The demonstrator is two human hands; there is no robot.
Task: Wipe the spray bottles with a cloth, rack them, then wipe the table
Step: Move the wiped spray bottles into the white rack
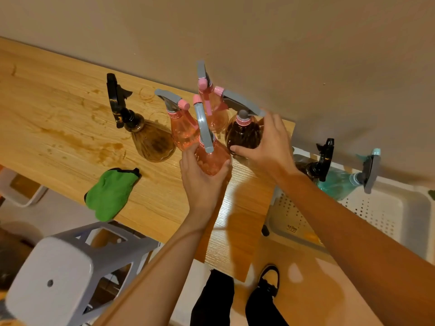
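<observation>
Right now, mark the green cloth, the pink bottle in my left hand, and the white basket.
Green cloth (109,194): head view, middle of the fabric.
Pink bottle (213,162), gripped by the left hand (200,184): head view, lower body.
White basket (376,212): head view, bare perforated wall.

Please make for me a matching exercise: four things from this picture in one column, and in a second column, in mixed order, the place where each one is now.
Things
1. green cloth
2. pink bottle nearest the person
3. dark bottle with pink collar
4. teal bottle

Places
A. gripped by the right hand
B. in the white rack
C. lying at the near edge of the table
D. gripped by the left hand

Pairs: 1-C, 2-D, 3-A, 4-B
</observation>
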